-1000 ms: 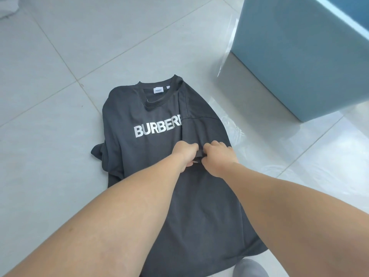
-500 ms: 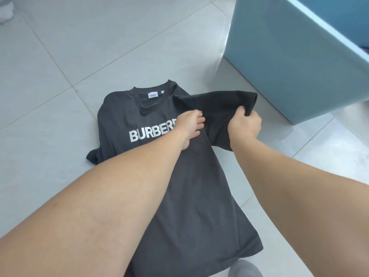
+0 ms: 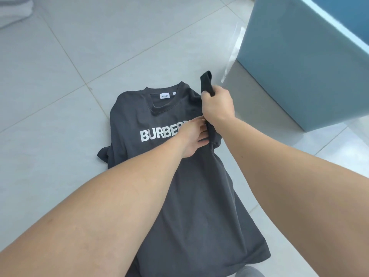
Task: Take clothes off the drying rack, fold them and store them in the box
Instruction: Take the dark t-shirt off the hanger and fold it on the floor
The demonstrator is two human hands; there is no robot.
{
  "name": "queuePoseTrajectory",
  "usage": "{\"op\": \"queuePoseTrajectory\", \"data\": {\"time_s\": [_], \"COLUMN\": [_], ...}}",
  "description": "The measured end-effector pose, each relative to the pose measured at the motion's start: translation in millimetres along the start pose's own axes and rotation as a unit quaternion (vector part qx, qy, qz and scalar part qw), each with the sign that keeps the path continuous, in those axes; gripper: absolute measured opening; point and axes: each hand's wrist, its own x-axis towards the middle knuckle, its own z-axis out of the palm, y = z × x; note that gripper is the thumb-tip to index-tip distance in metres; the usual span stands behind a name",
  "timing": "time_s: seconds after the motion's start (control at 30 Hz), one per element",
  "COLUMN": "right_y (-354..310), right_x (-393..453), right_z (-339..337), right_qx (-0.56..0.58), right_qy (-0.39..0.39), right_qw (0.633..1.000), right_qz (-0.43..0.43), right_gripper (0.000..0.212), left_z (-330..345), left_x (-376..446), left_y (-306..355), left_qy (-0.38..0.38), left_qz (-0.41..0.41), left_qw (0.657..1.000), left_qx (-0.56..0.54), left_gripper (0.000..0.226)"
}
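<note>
While the dark grey T-shirt (image 3: 191, 196) is lying face up on the pale floor tiles (image 3: 60, 96), the person is bending over it and working on its right side. It is the biggest thing down there, with white letters across the chest and a small white tag inside the neck. It looks soft, thin and light, so I think it is going to flop and wrinkle wherever nobody is holding it. Edges and seams look like the best places to take hold, because the flat middle would just bunch up.

Just beyond the shirt, on the right, the big blue box (image 3: 299, 66) is standing on the floor, close enough to reach. A strip of clear plastic film (image 3: 233, 52) is hanging off its near corner.

The right hand (image 3: 217, 106) is curling tightly around the bunched right sleeve (image 3: 205, 80) and holding it up off the floor, with the cuff poking out above the fist. The left hand (image 3: 194, 138) is lying on the chest letters with its fingers fairly straight, pressing the cloth down beside the sleeve seam.

Something white (image 3: 14, 11) is sitting far off in the top left corner; I cannot tell what it is. Nothing is lying between the shirt and the box. The left sleeve (image 3: 103, 154) is crumpling under the shirt's far edge and may need smoothing.
</note>
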Motion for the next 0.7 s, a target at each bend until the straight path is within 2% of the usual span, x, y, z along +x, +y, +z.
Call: {"op": "queuePoseTrajectory", "data": {"time_s": [0.1, 0.17, 0.2, 0.27, 0.33, 0.47, 0.6, 0.63, 0.7], "right_y": [-21, -20, -14, 4, 30, 78, 107, 111, 122], "right_x": [-10, -22, -27, -29, -29, -27, -25, -28, -34], "right_z": [26, 43, 50, 59, 58, 46, 39, 38, 37], "right_qx": [-0.02, 0.05, 0.075, 0.044, -0.046, -0.168, -0.161, -0.152, -0.208], "right_qy": [-0.144, -0.238, -0.253, -0.212, -0.168, -0.138, -0.086, -0.105, -0.164], "right_qw": [0.989, 0.968, 0.96, 0.972, 0.981, 0.968, 0.973, 0.975, 0.961], "right_qz": [-0.003, 0.062, 0.089, 0.089, 0.086, 0.128, 0.144, 0.124, 0.081], "right_gripper": [0.021, 0.032, 0.033, 0.031, 0.022, 0.02, 0.067, 0.079, 0.099], "left_z": [-19, -41, -50, -67, -77, -77, -70, -70, -70], "left_x": [7, 11, 8, 3, 2, 8, 25, 30, 40], "left_y": [0, -2, -4, -11, -22, -38, -45, -46, -49], "left_qy": [0.067, 0.126, 0.144, 0.169, 0.182, 0.162, 0.153, 0.166, 0.199], "left_qz": [-0.027, -0.032, -0.039, -0.061, -0.091, -0.126, -0.145, -0.139, -0.109], "left_qw": [0.981, 0.967, 0.965, 0.973, 0.978, 0.978, 0.977, 0.976, 0.973], "left_qx": [-0.179, -0.217, -0.216, -0.142, -0.049, -0.026, -0.02, -0.019, -0.03], "left_gripper": [0.071, 0.075, 0.074, 0.063, 0.045, 0.041, 0.052, 0.047, 0.037]}}
